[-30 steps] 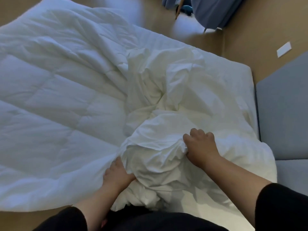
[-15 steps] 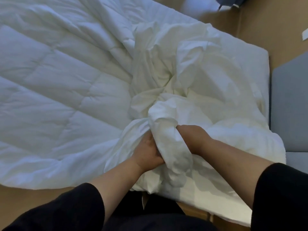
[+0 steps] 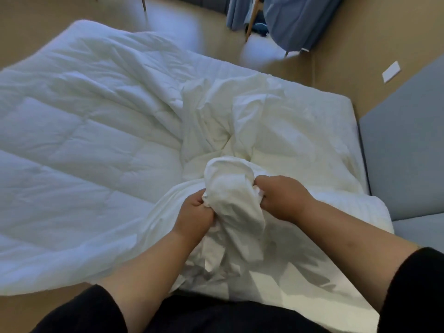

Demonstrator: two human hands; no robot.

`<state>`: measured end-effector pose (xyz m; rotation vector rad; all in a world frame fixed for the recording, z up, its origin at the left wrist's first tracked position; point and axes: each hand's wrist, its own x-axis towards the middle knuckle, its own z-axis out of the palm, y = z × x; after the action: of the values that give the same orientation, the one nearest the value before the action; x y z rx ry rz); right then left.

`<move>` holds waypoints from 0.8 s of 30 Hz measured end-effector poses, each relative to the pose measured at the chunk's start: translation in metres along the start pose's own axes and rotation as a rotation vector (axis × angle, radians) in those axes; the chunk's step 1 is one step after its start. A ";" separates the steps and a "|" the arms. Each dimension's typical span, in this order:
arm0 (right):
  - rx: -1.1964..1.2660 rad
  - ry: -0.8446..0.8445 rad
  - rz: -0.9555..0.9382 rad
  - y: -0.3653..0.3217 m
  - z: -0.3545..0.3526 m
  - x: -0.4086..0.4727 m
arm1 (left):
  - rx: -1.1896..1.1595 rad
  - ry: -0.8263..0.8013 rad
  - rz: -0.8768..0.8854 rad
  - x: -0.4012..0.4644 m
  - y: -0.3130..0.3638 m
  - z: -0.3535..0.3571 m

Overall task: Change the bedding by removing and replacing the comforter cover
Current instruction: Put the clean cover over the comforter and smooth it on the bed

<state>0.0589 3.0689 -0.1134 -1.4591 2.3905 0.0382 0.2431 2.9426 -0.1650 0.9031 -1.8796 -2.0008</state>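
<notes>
1. The left hand [image 3: 195, 213] is closed on a bunched fold of the cover [image 3: 230, 195], knuckles up, at the fold's left side. A second ago it lay low at the cover's near edge, fingers tucked under the cloth; now it is up on the bundle.
2. The right hand [image 3: 280, 197] grips the same fold from the right, fingers curled into the cloth. It has come in from the top of the heap to meet the left, so the two hands are close together with only the gathered ridge between them.
3. The ridge stands up between the hands where the cloth lay flatter a second ago. I judge this to be gathering or hunting for a corner or opening of the cover; which one I cannot tell.
4. The cover lies crumpled over the right half of the bed, near the person. The quilt [image 3: 79, 150] is bare and spread over the left half, hanging off the near-left edge towards the floor [image 3: 36, 25].
5. That suggests the quilt is out of a cover, or not yet in one; the task is likely mid-way.
6. Around: a grey sofa [image 3: 403, 150] just beside the bed on the right, blue cloth [image 3: 292, 18] over a frame at the far side, a white card [image 3: 391, 72] on the floor.
7. In the way: the cover's own tangle hides its edges and opening, and the sofa crowds the right side.
</notes>
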 end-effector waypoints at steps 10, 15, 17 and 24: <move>-0.183 0.065 -0.025 -0.012 -0.061 -0.023 | 0.504 -0.386 0.407 -0.015 0.067 -0.026; -0.150 0.186 0.016 0.001 -0.085 -0.047 | 1.049 0.027 0.347 0.015 0.068 -0.069; -0.197 0.208 0.082 0.027 -0.095 -0.064 | 1.175 0.079 0.242 0.028 0.059 -0.113; -0.292 0.263 0.266 0.065 -0.105 -0.087 | 1.328 0.126 0.111 0.057 0.031 -0.183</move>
<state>0.0099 3.1539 0.0019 -1.3199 2.8821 0.2879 0.2990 2.7579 -0.1459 1.0409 -2.9826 -0.3716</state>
